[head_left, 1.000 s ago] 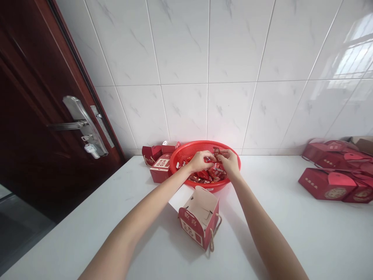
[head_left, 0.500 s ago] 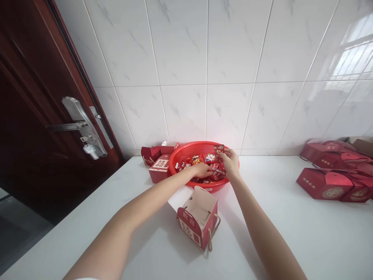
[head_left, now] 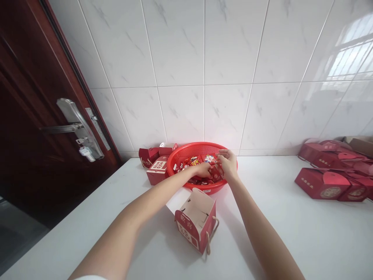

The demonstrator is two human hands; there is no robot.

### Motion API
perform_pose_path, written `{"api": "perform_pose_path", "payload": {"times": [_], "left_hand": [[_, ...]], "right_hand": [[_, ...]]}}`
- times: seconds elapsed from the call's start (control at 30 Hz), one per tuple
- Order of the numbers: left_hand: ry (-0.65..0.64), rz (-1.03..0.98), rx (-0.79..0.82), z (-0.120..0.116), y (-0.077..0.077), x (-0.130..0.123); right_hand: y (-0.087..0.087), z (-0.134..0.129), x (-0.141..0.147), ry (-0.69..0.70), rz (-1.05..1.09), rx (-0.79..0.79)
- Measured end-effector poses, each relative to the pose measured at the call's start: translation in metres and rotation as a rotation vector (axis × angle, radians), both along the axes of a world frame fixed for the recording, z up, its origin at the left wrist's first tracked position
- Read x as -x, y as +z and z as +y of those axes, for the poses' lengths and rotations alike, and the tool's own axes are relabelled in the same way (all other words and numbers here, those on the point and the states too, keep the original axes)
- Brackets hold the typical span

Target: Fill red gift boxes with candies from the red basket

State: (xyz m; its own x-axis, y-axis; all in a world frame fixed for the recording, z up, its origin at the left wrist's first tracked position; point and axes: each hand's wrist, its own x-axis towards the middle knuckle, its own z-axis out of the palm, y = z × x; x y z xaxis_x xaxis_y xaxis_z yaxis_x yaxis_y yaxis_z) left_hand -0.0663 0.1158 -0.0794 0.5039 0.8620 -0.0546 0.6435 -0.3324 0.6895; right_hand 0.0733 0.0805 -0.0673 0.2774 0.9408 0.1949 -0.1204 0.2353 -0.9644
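Observation:
Both hands are in a red plastic basket [head_left: 186, 149] full of wrapped sweets [head_left: 194, 160]. My left hand [head_left: 204, 170] reaches over the front rim, its fingers closed on a red packet among the sweets. At the basket's right side my right hand [head_left: 227, 161] has its fingers bent round a red wrapper, which they partly hide. Just in front of the basket stands an open-topped red box [head_left: 198, 214] with a pale inside and a rope handle on its right; nothing shows inside it.
Several red boxes [head_left: 157, 171] stand left of the basket. More closed red boxes [head_left: 323, 184] lie at the far right of the white table [head_left: 262, 171]. A tiled wall [head_left: 180, 112] runs behind, with a dark door [head_left: 35, 77] at the left.
My right hand has lowered the packet that it held up toward the sweets. My left hand has shifted slightly among them. The whole view has moved a little.

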Motion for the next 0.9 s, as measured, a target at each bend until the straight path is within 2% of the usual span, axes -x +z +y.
{"api": "perform_pose_path", "payload": {"times": [0.13, 0.37, 0.6, 0.67, 0.77, 0.9], "left_hand": [[0.012, -0.002, 0.036, 0.000, 0.005, 0.002], [0.091, -0.152, 0.036, 0.002, 0.013, 0.006], [-0.025, -0.140, 0.201, -0.007, 0.010, 0.005], [-0.034, -0.163, 0.205, -0.009, 0.011, 0.006], [-0.006, -0.307, 0.136, -0.007, 0.015, 0.007], [0.103, -0.563, 0.020, -0.001, 0.021, 0.010]], "right_hand": [[0.002, -0.002, 0.000, 0.008, -0.005, 0.008], [0.004, -0.006, 0.000, 0.039, -0.048, 0.053], [0.005, -0.007, 0.000, 0.051, -0.058, 0.048], [0.004, -0.006, 0.000, 0.048, -0.052, 0.042], [0.003, -0.005, 0.001, 0.036, -0.035, 0.058], [0.000, -0.002, 0.001, -0.020, 0.019, 0.089]]}}
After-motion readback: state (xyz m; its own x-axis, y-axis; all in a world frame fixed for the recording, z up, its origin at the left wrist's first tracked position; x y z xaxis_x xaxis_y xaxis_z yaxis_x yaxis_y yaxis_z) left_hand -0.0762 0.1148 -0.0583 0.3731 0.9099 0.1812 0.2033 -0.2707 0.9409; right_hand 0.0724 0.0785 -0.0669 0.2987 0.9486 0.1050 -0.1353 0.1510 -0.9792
